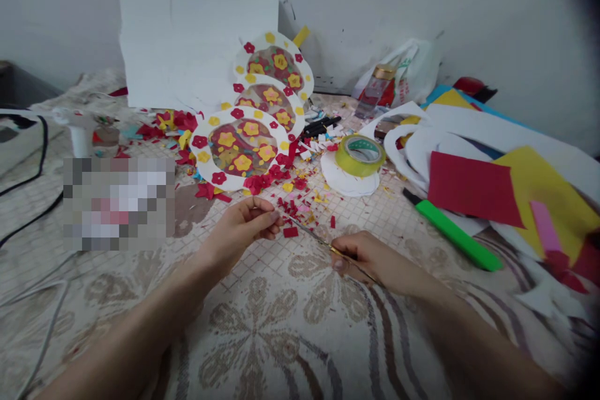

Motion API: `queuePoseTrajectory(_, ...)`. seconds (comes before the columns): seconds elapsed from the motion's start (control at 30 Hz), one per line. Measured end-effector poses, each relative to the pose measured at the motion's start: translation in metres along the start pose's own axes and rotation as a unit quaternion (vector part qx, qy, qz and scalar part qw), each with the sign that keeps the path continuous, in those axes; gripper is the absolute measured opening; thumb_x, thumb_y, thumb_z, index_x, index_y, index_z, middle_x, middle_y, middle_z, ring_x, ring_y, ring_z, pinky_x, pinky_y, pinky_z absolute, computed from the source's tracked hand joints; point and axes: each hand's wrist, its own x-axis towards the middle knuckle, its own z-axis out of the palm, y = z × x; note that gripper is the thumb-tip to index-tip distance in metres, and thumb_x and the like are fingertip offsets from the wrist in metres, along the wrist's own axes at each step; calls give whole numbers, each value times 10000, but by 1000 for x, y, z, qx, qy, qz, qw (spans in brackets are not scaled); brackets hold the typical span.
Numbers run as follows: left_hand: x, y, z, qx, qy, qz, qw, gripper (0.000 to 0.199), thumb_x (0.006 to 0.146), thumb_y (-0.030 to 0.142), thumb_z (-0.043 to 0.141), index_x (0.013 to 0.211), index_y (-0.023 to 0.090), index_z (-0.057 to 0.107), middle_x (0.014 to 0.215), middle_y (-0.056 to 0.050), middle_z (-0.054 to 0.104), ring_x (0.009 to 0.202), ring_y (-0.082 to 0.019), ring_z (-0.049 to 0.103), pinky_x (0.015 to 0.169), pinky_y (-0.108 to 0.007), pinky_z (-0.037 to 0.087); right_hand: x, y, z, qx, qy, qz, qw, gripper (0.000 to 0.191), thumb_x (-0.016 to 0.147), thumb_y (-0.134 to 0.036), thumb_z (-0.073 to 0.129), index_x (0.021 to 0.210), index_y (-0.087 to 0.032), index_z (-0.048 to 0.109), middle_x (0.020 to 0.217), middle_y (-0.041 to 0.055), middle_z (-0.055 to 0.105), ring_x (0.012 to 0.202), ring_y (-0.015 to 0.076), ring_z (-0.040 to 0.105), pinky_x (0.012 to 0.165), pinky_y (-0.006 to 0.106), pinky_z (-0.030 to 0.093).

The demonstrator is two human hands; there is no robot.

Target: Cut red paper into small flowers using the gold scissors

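Observation:
My left hand [246,223] hovers over the patterned cloth with thumb and fingers pinched together; what they pinch is too small to make out. My right hand [368,257] grips small scissors [313,235], whose thin blades point up and left toward the left fingertips. A small red paper scrap [290,232] lies just below the blades. Beyond the hands stand three white paper rings [239,147] decorated with red and yellow paper flowers, overlapping one behind another.
A yellow-green tape roll [360,155] sits on white paper discs. A green utility knife [457,236], red paper [473,189] and yellow paper [548,190] lie at the right. White foam board [187,44] leans on the wall. Black cables [32,178] run at the left.

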Motion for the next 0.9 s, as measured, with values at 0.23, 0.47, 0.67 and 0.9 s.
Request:
queuePoseTrajectory(0.23, -1, 0, -1, -78, -30, -52, 995, 134, 701, 178, 723, 757, 130, 611, 672, 10, 613, 568, -53, 550, 542, -153, 441, -1, -1, 5, 38, 0, -22, 999, 410, 850, -529, 437, 647, -180, 362, 594, -51, 306, 545, 86, 278, 475, 209, 220)
queuePoseTrajectory(0.47, -2, -2, 0, -134, -24, -62, 989, 161, 660, 151, 754, 763, 126, 633, 672, 3, 620, 598, -64, 568, 577, -160, 465, -1, -2, 10, 5, 12, -28, 1000, 428, 868, -535, 398, 629, -183, 345, 579, -49, 307, 531, 88, 281, 476, 219, 211)
queuePoseTrajectory(0.67, -4, 0, 3, -117, -25, -68, 990, 134, 678, 139, 736, 768, 128, 637, 672, -7, 627, 612, -76, 575, 593, -175, 463, 0, -5, 11, -11, 30, -16, 999, 466, 858, -565, 393, 597, -183, 345, 556, -50, 288, 518, 87, 272, 473, 225, 199)
queuePoseTrajectory(0.9, -4, -1, 5, -78, -30, -32, 996, 142, 690, 181, 731, 762, 133, 618, 663, 7, 617, 607, -74, 559, 590, -184, 442, 1, -9, 10, -36, 36, -19, 999, 466, 871, -548, 377, 588, -180, 342, 544, -47, 297, 508, 85, 288, 478, 220, 207)
